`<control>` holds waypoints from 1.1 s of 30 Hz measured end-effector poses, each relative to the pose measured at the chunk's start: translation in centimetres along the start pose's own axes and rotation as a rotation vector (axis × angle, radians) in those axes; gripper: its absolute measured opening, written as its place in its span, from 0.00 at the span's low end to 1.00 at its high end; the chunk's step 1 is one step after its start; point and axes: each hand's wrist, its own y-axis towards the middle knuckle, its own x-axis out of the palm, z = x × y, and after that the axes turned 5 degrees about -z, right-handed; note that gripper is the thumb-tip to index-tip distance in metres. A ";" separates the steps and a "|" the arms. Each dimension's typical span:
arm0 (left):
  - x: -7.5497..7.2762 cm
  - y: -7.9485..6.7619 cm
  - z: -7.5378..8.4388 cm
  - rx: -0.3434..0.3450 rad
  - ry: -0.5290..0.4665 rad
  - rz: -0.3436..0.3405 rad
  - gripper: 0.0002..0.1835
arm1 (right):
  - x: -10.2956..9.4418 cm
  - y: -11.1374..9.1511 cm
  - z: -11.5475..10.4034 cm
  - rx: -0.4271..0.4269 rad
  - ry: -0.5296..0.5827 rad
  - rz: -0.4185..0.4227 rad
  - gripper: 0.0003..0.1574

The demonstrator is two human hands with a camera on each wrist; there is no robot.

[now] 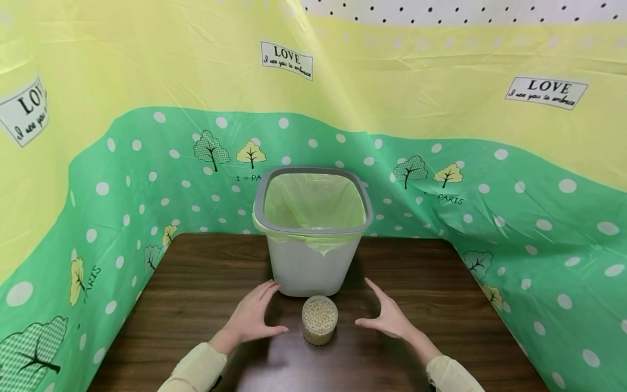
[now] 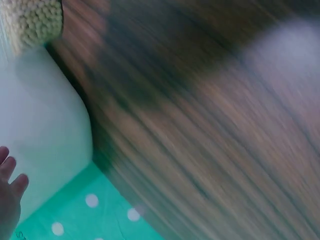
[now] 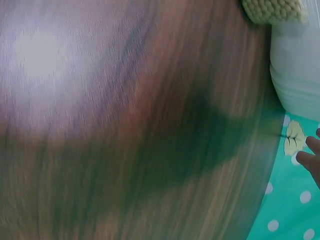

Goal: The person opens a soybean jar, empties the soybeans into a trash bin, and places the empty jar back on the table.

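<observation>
Backdrop first: a yellow and green plastic sheet (image 1: 490, 179) wraps the whole work area, and I can read "LOVE" on its white labels (image 1: 286, 60), with a cursive line under it that looks like "I see you to embrace". Lower down, by the little printed trees, "PARIS" (image 1: 450, 199) shows in small capitals. Below that, the dark wooden table (image 1: 196, 288), and on it the pale bin (image 1: 308, 267) with a grey rim and a light green liner folded over the edge; it stands near the far side. Just in front of the bin sits the small clear jar (image 1: 319, 320), lid off as far as I can tell, full of pale round beads or beans.

My left hand (image 1: 252, 318) is to the left of the jar, fingers straight and spread, thumb out, holding nothing, fingertips just beside the bin's base. My right hand (image 1: 387, 316) mirrors it on the other side, loose and empty, near the jar but not touching it. The wrist views are blurred; each catches only fingertips, the bin wall and a corner of the jar.

I judge this as the approach, both hands bracketing the jar before any grasp. The next move calls for closing in on its sides evenly and keeping it level, since it looks brim-full
</observation>
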 end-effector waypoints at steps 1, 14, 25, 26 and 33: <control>0.2 0.1 0.4 -0.018 -0.028 -0.020 0.49 | 0.4 0.0 -0.1 -0.002 0.008 -0.009 0.62; 2.7 2.4 3.5 -0.170 -0.220 -0.242 0.53 | 6.0 1.1 -0.9 -0.111 0.011 -0.163 0.57; 5.2 3.4 3.6 -0.176 -0.361 -0.237 0.47 | 9.0 1.9 -1.2 -0.022 0.264 -0.176 0.59; 5.2 3.5 3.5 -0.177 -0.368 -0.233 0.46 | 9.1 1.9 -1.2 -0.017 0.274 -0.170 0.59; 5.5 3.8 3.3 -0.212 -0.444 -0.240 0.43 | 9.5 1.9 -1.4 -0.016 0.381 -0.136 0.57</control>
